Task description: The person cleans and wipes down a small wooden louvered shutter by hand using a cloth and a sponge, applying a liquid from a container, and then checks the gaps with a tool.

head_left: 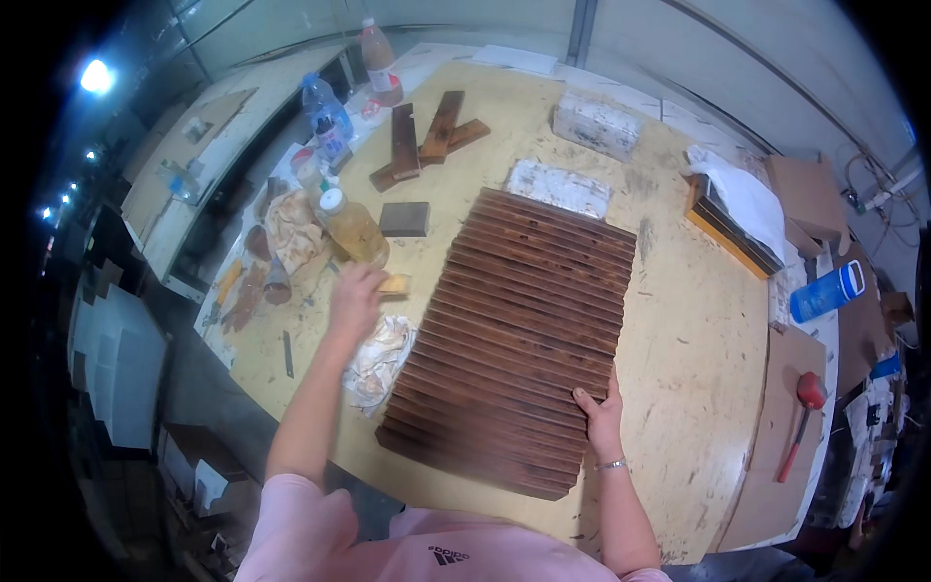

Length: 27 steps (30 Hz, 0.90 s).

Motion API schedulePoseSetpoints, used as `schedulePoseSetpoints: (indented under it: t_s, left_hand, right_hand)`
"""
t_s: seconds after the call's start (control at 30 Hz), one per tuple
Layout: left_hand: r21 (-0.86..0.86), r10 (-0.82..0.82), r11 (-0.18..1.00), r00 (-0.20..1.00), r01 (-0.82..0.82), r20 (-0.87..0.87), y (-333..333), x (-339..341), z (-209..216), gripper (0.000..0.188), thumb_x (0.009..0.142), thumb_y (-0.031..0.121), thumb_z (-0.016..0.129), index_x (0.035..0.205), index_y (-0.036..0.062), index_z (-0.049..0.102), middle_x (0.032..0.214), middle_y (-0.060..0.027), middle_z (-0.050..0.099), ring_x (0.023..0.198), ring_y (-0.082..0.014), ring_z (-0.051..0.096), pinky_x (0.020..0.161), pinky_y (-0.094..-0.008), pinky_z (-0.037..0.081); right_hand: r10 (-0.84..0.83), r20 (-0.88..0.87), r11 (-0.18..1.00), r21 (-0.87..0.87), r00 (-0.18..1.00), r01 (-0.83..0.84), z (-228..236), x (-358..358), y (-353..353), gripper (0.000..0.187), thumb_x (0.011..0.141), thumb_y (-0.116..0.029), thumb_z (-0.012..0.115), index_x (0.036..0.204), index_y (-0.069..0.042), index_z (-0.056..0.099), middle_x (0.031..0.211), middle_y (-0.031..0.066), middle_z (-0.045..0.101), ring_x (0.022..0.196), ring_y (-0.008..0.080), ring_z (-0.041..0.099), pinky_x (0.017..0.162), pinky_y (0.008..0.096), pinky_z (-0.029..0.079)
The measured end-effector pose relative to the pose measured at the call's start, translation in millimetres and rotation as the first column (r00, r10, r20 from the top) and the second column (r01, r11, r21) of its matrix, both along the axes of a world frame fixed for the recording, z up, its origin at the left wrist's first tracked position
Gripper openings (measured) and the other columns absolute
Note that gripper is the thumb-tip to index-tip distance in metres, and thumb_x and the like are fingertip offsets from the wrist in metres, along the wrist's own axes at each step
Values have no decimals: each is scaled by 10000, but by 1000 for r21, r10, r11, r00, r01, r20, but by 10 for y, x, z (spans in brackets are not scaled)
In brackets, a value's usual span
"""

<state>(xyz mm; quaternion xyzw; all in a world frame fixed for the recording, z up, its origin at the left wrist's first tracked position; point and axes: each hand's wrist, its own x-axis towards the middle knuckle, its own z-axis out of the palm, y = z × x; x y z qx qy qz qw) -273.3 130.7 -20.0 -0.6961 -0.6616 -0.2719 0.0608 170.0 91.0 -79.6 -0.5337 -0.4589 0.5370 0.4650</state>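
Ridged brown panel (514,330) is lying at a slant on the table (693,369), btwn the person's two hands. R hand (603,419) is gripping its right edge nr the bottom, thumb resting on top, other fingers partly hidden along the side. L hand (355,303) is hovering off the panel's left side, fingers curling by a small yellowish block (395,284); can't tell if they're holding it

Pale wall panels (669,53) stand behind a yellowish table (698,339); 1 bright lamp (96,77) glows upper left.
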Motion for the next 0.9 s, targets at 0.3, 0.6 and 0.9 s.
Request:
schedulePoseSetpoints:
  t_s: [0.3,0.6,0.9]
  left_hand:
    - [-123,648,760,759,-638,69,-1104,-1196,-121,369,756,54,716,1124,78,703,1119,-145,663,1114,-349,590,958,-441,471]
    - [-194,99,979,969,-55,224,-1049,-30,-170,453,773,61,722,1223,51,667,1272,-154,648,1211,-386,558,1054,-446,436]
    - [-306,135,946,724,110,677,-655,178,79,414,805,-51,625,1201,40,703,1260,-151,637,1198,-306,585,1064,-343,414]
  right_hand:
    - [4,-69,999,-36,998,-7,205,-71,-28,864,831,-35,741,1561,29,283,1459,167,499,1302,247,513,1098,368,425]
    - [1,-51,998,-65,999,-4,250,-54,-22,843,848,-41,735,1555,34,282,1455,177,502,1292,256,526,1095,365,431]
    - [7,19,1000,5,1000,-7,-35,-4,31,793,858,-63,745,1533,11,336,1385,153,554,1233,223,558,1066,354,453]
